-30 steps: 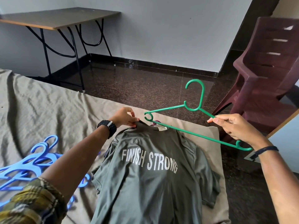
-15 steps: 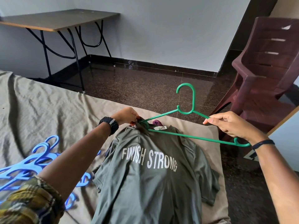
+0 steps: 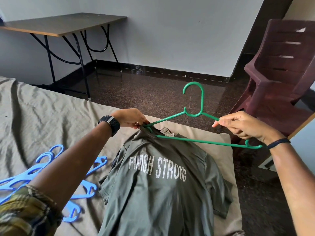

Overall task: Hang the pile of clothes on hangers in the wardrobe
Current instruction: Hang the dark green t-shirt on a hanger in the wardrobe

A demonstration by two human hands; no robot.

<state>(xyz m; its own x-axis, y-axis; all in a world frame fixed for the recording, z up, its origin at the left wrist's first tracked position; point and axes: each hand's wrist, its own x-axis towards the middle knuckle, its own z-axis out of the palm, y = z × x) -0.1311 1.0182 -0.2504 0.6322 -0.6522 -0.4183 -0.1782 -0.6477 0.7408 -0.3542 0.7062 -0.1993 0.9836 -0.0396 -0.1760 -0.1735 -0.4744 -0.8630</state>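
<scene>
Hanger tip is now inside the collar: the thin green plastic hanger [image 3: 194,114] has dropped from above the shirt, and its left end sits in the neck opening of the olive-green "FINISH STRONG" T-shirt [image 3: 158,181], lying flat on the tan bedsheet [image 3: 42,120]. Left hand [image 3: 129,117] pinches the collar open; right hand [image 3: 243,125] pinches the hanger's right arm. Next, likely: feed the right end in. Spare blue plastic hangers [image 3: 34,174] lie left.

Hanger [image 3: 194,114] green, 12 o'clock of olive-grey T-shirt [image 3: 158,198] with white lettering. Blue hangers [image 3: 42,169] at its 9 o'clock on beige sheet [image 3: 42,120]. Maroon chair [image 3: 279,68] at 2 o'clock. Sleeve [image 3: 25,213] yellow-green plaid.
</scene>
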